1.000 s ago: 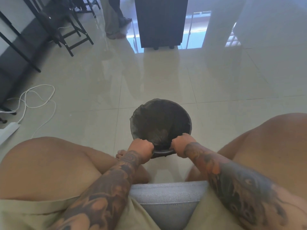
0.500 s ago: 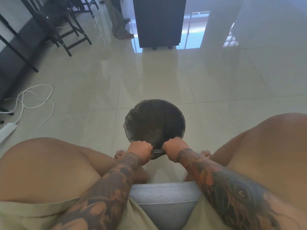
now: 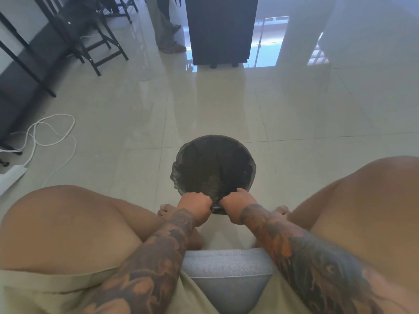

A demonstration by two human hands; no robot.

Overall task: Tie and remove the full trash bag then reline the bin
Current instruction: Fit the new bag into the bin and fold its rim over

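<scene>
Tiled floor point(image 3: 215, 105) — cable point(image 3: 48, 134), chairs point(image 3: 90, 37)

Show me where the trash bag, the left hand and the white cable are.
trash bag point(image 3: 213, 168): head view, inner wall.
left hand point(image 3: 195, 206): head view, back of hand.
white cable point(image 3: 53, 130): head view, floor loop.

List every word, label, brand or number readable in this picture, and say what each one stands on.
None: no readable text anywhere in the view.
Bin and its black bag: no label or print shows.
Power strip at the left edge: no markings legible.
Dark cabinet: plain front, no lettering.
Forearm tattoos: pictures only, no letters made out.
</scene>
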